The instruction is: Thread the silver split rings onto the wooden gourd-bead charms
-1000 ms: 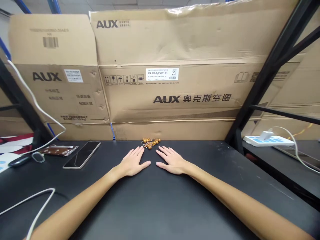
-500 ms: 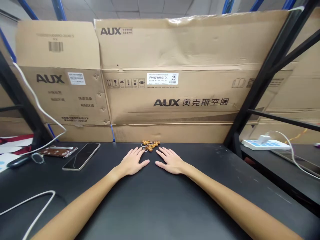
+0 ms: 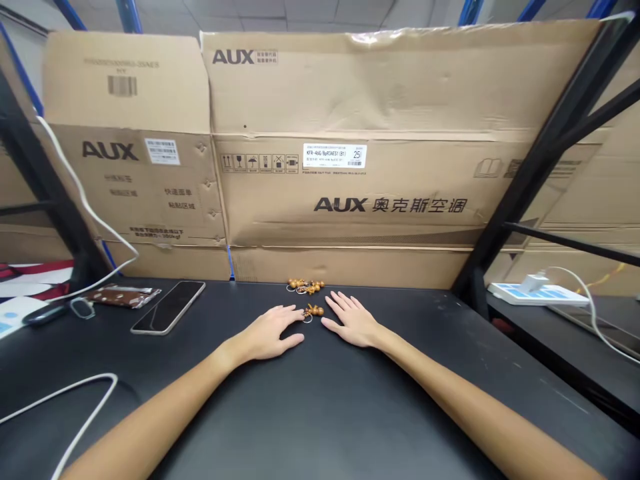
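The left hand (image 3: 270, 331) is lying palm down on the black tabletop (image 3: 400, 393), open and relaxed, with its fingers reaching toward a small wooden gourd charm (image 3: 314, 311) on a metal ring. The right hand (image 3: 353, 323) is resting the same way, also open, on the charm's other side. Neither hand is clenching or grasping anything. The left fingers are ending just beside the charm, though I cannot tell whether they are touching it. A larger cluster of gourd beads (image 3: 306, 285) with key rings is lying apart from it, right at the table's back edge, near the foot of the cartons.

The main risk is at that edge. A careless reach could nudge the cluster into any gap behind the table, where it would be awkward to retrieve. The round charm could also roll or skid if a fingertip catches it off-center, and its ring could snag on the other beads if the two are brought together.

A phone (image 3: 169, 307) and a brown packet (image 3: 125, 295) are lying at the left, and a white cable (image 3: 65, 400) is looping across the lower left, where it could catch the left forearm.

Behind the table, tan cartons (image 3: 370, 87) are standing on edge, printed "AUX" and "奥克斯空调". A white label is reading "KFR-46G/BpR3AES1(B1)" with "25" beside it. At the right, a power strip (image 3: 537, 294) is sitting on a lower shelf.
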Demonstrator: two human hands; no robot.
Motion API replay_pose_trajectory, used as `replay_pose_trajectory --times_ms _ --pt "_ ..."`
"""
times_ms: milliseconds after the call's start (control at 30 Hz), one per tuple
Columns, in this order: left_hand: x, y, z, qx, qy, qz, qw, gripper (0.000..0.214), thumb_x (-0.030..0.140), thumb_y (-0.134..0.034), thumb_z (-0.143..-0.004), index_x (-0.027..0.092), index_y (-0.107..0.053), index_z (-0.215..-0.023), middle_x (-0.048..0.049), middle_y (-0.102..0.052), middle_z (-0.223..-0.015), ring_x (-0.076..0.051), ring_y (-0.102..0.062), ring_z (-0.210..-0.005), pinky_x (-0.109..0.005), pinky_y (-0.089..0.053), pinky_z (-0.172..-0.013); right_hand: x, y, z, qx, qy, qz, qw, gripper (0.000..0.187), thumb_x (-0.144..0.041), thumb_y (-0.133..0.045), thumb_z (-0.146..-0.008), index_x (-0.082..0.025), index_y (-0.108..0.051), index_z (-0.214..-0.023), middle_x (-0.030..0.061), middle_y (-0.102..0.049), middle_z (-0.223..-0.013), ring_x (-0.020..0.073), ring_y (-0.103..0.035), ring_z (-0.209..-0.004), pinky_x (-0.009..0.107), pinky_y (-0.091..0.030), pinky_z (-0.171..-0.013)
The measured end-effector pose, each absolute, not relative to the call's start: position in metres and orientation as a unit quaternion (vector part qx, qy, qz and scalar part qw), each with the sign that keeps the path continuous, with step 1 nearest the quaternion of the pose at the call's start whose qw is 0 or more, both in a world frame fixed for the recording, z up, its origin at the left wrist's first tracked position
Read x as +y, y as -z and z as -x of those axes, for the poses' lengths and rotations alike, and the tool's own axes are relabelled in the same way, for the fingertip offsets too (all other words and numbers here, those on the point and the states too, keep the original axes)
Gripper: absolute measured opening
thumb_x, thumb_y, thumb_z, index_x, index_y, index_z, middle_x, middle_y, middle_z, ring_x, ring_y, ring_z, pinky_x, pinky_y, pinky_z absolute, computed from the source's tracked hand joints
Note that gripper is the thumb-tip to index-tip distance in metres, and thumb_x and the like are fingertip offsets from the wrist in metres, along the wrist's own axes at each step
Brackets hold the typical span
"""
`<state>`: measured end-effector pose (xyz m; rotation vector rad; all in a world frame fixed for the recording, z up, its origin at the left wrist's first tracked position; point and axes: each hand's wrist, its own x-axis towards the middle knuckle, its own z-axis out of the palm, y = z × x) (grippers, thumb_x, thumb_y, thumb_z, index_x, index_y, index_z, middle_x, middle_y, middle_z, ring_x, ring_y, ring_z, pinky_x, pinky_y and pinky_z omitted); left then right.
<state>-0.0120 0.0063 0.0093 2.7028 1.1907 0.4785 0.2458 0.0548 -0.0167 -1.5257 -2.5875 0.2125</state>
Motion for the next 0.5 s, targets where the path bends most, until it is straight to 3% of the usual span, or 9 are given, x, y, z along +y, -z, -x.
replay_pose_trajectory --times_ms 100,167,300,400,500 --pt "0.004 -0.011 0.008 0.378 -0.172 -0.906 0.084 0.042 0.044 -0.047 -0.089 0.027 -0.051 -0.127 -0.0015 -0.053 -0.135 -0.023 -0.039 -0.131 -0.04 -0.03 -0.11 0.043 0.016 -0.245 -0.875 -0.065 0.469 0.102 0.078 -0.071 -0.025 -0.085 -0.02 -0.029 -0.145 0.0077 -0.023 -0.152 0.0276 -0.014 -0.141 0.046 -0.013 -0.113" --pt "0.003 -0.011 0.005 0.366 -0.179 -0.909 0.094 0.039 0.042 -0.05 -0.087 0.026 -0.055 -0.123 -0.0019 -0.057 -0.13 -0.023 -0.043 -0.129 -0.039 -0.033 -0.108 0.035 0.015 -0.243 -0.883 -0.059 0.438 0.159 0.069 -0.066 -0.035 -0.086 -0.02 -0.04 -0.138 0.0094 -0.036 -0.146 0.0281 -0.027 -0.136 0.044 -0.022 -0.11" --pt "0.001 -0.011 0.001 0.357 -0.196 -0.905 0.118 0.033 0.041 -0.053 -0.086 0.026 -0.06 -0.114 -0.0023 -0.062 -0.123 -0.024 -0.048 -0.124 -0.038 -0.036 -0.105 0.024 0.013 -0.234 -0.88 -0.063 0.399 0.249 0.032 -0.044 -0.045 -0.091 -0.022 -0.06 -0.109 0.0087 -0.058 -0.119 0.0233 -0.05 -0.112 0.039 -0.039 -0.095" --pt "0.001 -0.008 -0.004 0.368 -0.213 -0.898 0.118 0.029 0.042 -0.054 -0.085 0.025 -0.061 -0.108 -0.0037 -0.063 -0.12 -0.024 -0.05 -0.122 -0.038 -0.038 -0.102 0.018 0.011 -0.226 -0.874 -0.079 0.394 0.275 0.018 -0.035 -0.047 -0.091 -0.021 -0.058 -0.093 0.0075 -0.062 -0.1 0.0215 -0.054 -0.096 0.038 -0.043 -0.086" --pt "0.0 -0.005 -0.008 0.387 -0.235 -0.886 0.101 0.024 0.043 -0.055 -0.085 0.023 -0.061 -0.097 -0.0057 -0.063 -0.119 -0.024 -0.056 -0.112 -0.038 -0.042 -0.097 0.013 0.009 -0.221 -0.867 -0.105 0.39 0.292 0.018 -0.034 -0.045 -0.092 -0.021 -0.056 -0.086 0.0055 -0.061 -0.089 0.0201 -0.053 -0.087 0.036 -0.044 -0.081"
